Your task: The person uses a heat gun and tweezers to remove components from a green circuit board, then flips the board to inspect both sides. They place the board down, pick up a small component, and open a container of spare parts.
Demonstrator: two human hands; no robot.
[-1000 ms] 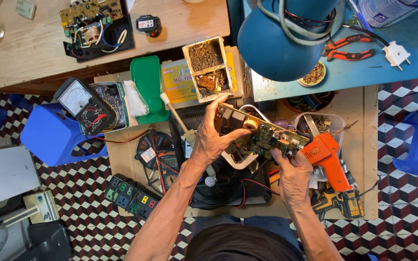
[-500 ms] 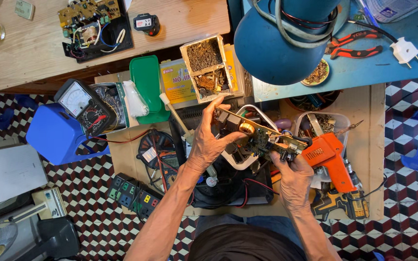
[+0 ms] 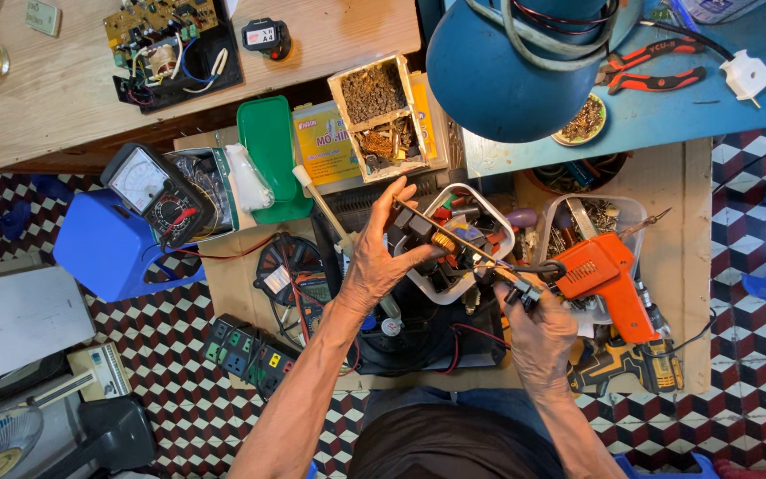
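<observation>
While both hands are pinching it edge-on at frame centre, the circuit board (image 3: 454,241) is looking stiff, light and fragile: left hand (image 3: 374,266) fingers closed on its upper end, right hand (image 3: 538,333) on the lower.

Multimeter (image 3: 154,191) left of circuit board (image 3: 454,241) — soldering gun (image 3: 609,282) right, lamp (image 3: 516,66) behind.

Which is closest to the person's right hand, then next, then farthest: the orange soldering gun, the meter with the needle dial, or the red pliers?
From the right hand, in the head view:
1. Orange soldering gun, just right of the hand, on the low bench.
2. Red pliers, far up on the blue table.
3. Needle-dial meter, far left, on the blue stool.
</observation>
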